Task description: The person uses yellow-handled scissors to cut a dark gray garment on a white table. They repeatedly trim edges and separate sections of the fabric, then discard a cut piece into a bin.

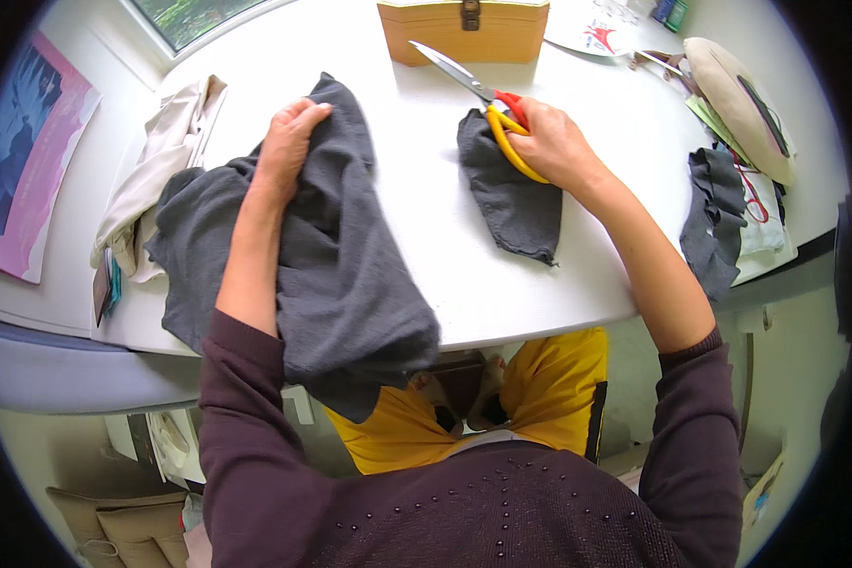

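My left hand grips the upper part of a large dark grey cloth, which drapes over the table's front edge towards my lap. In my right hand is a pair of scissors with one red and one yellow handle. Their blades point to the upper left and look closed or nearly so. Under the scissors and my right hand lies a smaller dark grey fabric piece, partly hidden, with a gathered or seamed lower edge.
A wooden box with a metal clasp stands at the back of the white table. Folded beige fabric lies at left. On the right are dark fabric strips, a beige padded item and red cord.
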Demonstrator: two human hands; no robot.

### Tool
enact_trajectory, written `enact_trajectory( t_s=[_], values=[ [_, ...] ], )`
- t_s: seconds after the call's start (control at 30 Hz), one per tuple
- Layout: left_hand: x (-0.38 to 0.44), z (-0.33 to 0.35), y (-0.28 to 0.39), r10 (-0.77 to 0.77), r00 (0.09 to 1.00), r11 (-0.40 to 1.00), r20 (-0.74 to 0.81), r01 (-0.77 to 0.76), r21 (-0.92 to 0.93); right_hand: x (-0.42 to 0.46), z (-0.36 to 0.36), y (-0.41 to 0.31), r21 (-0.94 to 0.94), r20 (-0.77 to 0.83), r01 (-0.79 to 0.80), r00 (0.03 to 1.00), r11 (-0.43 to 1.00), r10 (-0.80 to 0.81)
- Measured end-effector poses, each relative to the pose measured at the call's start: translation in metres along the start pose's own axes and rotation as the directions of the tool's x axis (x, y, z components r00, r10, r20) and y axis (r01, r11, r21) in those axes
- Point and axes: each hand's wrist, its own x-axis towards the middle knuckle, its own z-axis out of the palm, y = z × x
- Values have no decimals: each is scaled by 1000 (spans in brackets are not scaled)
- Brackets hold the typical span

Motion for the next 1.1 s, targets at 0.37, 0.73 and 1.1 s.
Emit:
enact_trajectory(
  t_s=[0.37,0.73,1.1],
  values=[
    [36,-29,-22,665,707,480,-239,-160,862,-10,-29,50,95,16,-117,993,989,116],
    [-59,153,85,-19,984,808,179,-90,582,-9,-32,68,113,22,-132,991,985,130],
    [-191,212,52,165,974,930,157,-207,303,-86,-49,53,78,202,20,979,997,-36]
  ],
)
